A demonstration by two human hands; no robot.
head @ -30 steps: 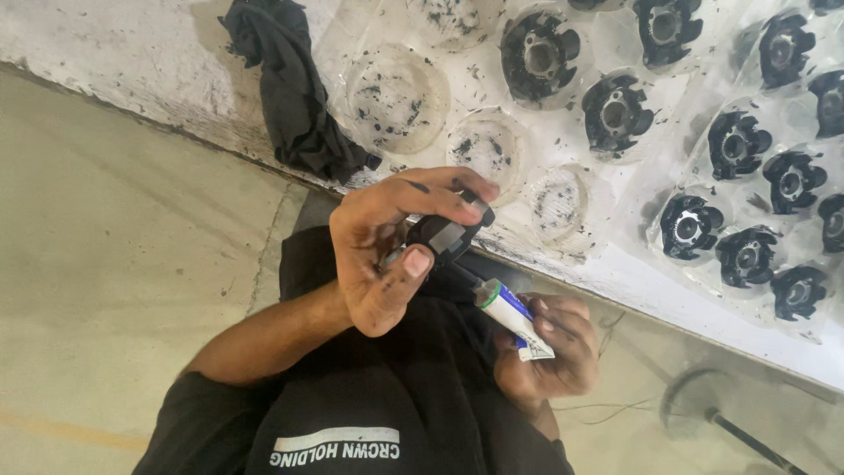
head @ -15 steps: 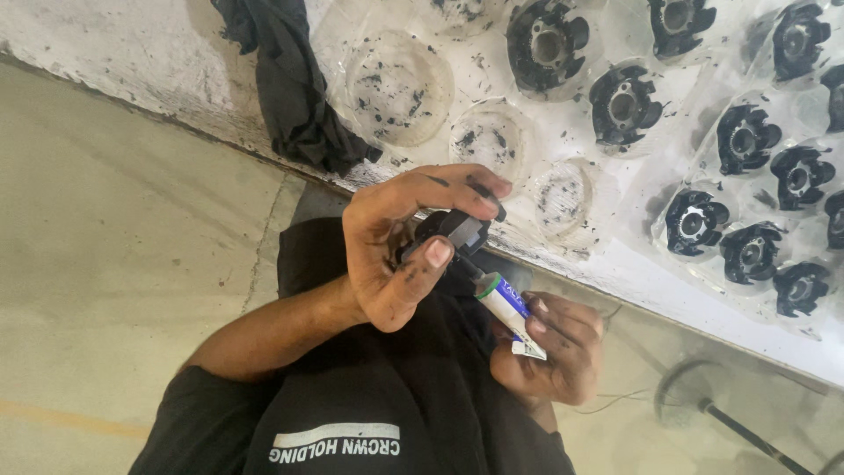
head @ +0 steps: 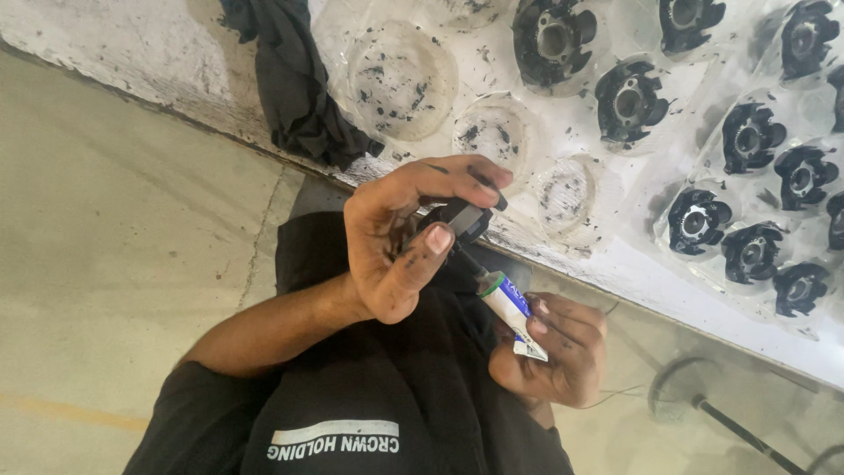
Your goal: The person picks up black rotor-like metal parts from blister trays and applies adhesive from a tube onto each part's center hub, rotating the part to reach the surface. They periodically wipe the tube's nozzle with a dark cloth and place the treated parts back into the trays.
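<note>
Applying adhesive from a small tube to a black moulded part, head view. At frame centre the left hand is clenched around the small black part, pinched between thumb and curled fingers just below the bench edge. Lower right of it, the right hand is closed on the white-and-blue tube, whose nozzle is angled up and touches or nearly touches the part. The step is judged best done with the part held steady and the tube squeezed lightly, so that only a small bead is laid. A dark cloth is draped over the white bench at upper left. Empty clear tray pockets are seen at upper centre, filled ones with black parts at upper right. Open room is offered by the bare floor at left; a floor fan stands close at lower right.
</note>
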